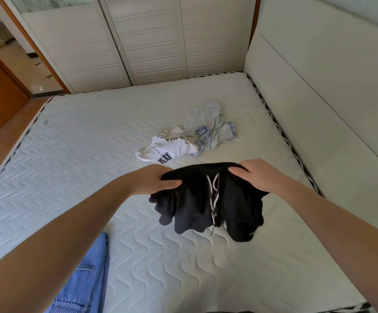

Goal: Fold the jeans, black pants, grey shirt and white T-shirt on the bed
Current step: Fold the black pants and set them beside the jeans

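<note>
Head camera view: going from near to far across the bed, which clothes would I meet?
Jeans → black pants, held up by the left hand and right hand → white T-shirt → grey shirt.

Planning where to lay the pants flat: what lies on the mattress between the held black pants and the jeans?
Nothing: in the head view, bare quilted mattress separates the black pants from the jeans.
</note>
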A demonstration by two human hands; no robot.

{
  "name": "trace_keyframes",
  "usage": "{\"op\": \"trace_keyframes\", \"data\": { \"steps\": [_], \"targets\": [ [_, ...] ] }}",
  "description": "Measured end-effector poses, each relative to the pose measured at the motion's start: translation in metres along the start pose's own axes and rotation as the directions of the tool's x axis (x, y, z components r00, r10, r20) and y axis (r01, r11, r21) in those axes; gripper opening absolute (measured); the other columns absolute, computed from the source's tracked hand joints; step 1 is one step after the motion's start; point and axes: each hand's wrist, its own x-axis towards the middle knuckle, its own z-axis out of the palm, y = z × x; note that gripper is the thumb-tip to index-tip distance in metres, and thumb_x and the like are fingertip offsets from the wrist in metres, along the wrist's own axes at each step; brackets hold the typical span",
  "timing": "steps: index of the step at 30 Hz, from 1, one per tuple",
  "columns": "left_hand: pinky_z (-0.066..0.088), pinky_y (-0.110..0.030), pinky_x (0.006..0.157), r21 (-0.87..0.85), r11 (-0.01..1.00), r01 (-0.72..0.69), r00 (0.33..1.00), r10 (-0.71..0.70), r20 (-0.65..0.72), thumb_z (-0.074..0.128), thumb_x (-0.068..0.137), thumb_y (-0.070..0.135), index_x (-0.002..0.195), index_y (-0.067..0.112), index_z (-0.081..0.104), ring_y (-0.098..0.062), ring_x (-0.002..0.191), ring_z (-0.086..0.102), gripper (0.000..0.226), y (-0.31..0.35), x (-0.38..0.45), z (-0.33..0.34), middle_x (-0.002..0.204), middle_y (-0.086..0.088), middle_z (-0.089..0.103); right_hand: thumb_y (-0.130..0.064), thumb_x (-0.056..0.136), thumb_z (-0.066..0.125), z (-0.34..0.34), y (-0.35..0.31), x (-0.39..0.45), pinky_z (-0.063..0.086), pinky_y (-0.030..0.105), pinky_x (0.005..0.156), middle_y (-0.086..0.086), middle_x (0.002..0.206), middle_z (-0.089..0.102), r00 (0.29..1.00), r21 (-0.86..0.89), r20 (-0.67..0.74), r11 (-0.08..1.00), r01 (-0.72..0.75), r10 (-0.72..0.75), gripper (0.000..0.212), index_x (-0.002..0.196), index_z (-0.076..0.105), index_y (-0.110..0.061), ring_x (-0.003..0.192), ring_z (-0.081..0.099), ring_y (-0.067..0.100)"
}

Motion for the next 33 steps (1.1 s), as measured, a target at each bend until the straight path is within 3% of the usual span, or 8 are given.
{"op": "trace_keyframes", "data": {
  "steps": [5, 9, 14, 18, 21, 24, 26, 33],
  "targets": [
    [0.054, -0.03, 0.06, -0.506, 0.863, 0.01, 0.964, -0.142, -0.223, 0.061, 0.092, 0.045, 0.09, 0.021, 0.071, -0.016, 0.068, 0.07, 0.026, 0.021, -0.004, 0.037, 0.079, 0.0, 0.074, -0.051, 0.098, 0.043, 0.014, -0.026, -0.009, 0.024, 0.03, 0.051, -0.011, 0.049, 0.03, 0.985, 0.359, -0.088, 0.927, -0.11, 0.151, 0.051, 0.059, 0.029, -0.023, 0.046, 0.031, 0.008],
    [0.059, -0.035, 0.071, -0.371, 0.929, 0.004, 0.909, -0.158, -0.385, 0.055, 0.095, 0.043, 0.101, 0.018, 0.066, -0.017, 0.078, 0.069, 0.028, 0.043, 0.003, 0.074, 0.088, -0.001, 0.072, -0.044, 0.101, 0.042, 0.027, -0.051, -0.014, 0.029, 0.032, 0.052, -0.006, 0.049, 0.038, 0.957, 0.503, -0.153, 0.853, -0.14, 0.248, 0.053, 0.056, 0.037, -0.016, 0.047, 0.039, 0.011],
    [0.053, -0.037, 0.077, -0.149, 0.986, 0.074, 0.875, -0.136, -0.465, 0.042, 0.1, 0.046, 0.109, 0.012, 0.056, -0.022, 0.086, 0.063, 0.038, 0.058, 0.006, 0.101, 0.094, -0.006, 0.065, -0.035, 0.105, 0.035, 0.037, -0.076, -0.025, 0.027, 0.023, 0.05, -0.005, 0.058, 0.043, 0.95, 0.363, -0.237, 0.925, -0.109, 0.204, 0.045, 0.062, 0.039, -0.022, 0.053, 0.042, 0.009],
    [0.056, -0.036, 0.078, -0.281, 0.959, 0.029, 0.92, -0.135, -0.368, 0.046, 0.094, 0.058, 0.113, 0.018, 0.055, -0.012, 0.085, 0.064, 0.045, 0.057, -0.001, 0.102, 0.095, 0.003, 0.066, -0.037, 0.101, 0.034, 0.039, -0.084, -0.035, 0.038, 0.029, 0.058, -0.007, 0.059, 0.049, 0.981, 0.49, -0.059, 0.861, -0.132, 0.184, 0.042, 0.065, 0.042, -0.017, 0.057, 0.046, 0.012],
    [0.056, -0.033, 0.082, -0.306, 0.952, -0.007, 0.935, -0.101, -0.339, 0.057, 0.088, 0.057, 0.121, 0.022, 0.054, -0.006, 0.091, 0.063, 0.048, 0.054, -0.007, 0.099, 0.101, 0.009, 0.066, -0.045, 0.088, 0.038, 0.035, -0.084, -0.038, 0.05, 0.048, 0.088, 0.008, 0.091, 0.069, 0.961, 0.708, 0.178, 0.651, -0.274, 0.211, 0.043, 0.091, 0.062, -0.01, 0.087, 0.063, 0.029],
    [0.056, -0.034, 0.086, -0.419, 0.907, -0.036, 0.952, -0.097, -0.291, 0.064, 0.072, 0.071, 0.125, 0.028, 0.051, -0.006, 0.098, 0.064, 0.07, 0.057, -0.011, 0.097, 0.107, 0.013, 0.066, -0.045, 0.093, 0.03, 0.029, -0.076, -0.036, 0.051, 0.027, 0.082, 0.002, 0.127, 0.066, 0.928, 0.859, 0.371, 0.366, -0.357, 0.034, 0.053, 0.129, 0.059, -0.018, 0.106, 0.065, 0.012],
    [0.055, -0.032, 0.086, -0.398, 0.917, -0.008, 0.949, -0.118, -0.291, 0.068, 0.06, 0.073, 0.127, 0.028, 0.049, -0.006, 0.101, 0.062, 0.083, 0.06, -0.011, 0.096, 0.11, 0.013, 0.064, -0.04, 0.098, 0.019, 0.024, -0.073, -0.037, 0.047, 0.021, 0.079, 0.002, 0.13, 0.064, 0.909, 0.882, 0.412, 0.277, -0.382, -0.057, 0.054, 0.134, 0.054, -0.019, 0.102, 0.065, 0.006],
    [0.057, -0.037, 0.076, -0.192, 0.976, 0.101, 0.968, -0.141, -0.208, 0.064, 0.074, 0.03, 0.12, 0.021, 0.046, -0.016, 0.088, 0.061, 0.05, 0.049, -0.006, 0.087, 0.099, 0.004, 0.06, -0.035, 0.099, 0.024, 0.032, -0.056, -0.033, 0.04, 0.034, 0.103, -0.004, 0.12, 0.068, 0.894, 0.864, 0.448, 0.271, -0.425, -0.028, 0.041, 0.119, 0.058, -0.024, 0.119, 0.059, 0.012]
  ]
}}
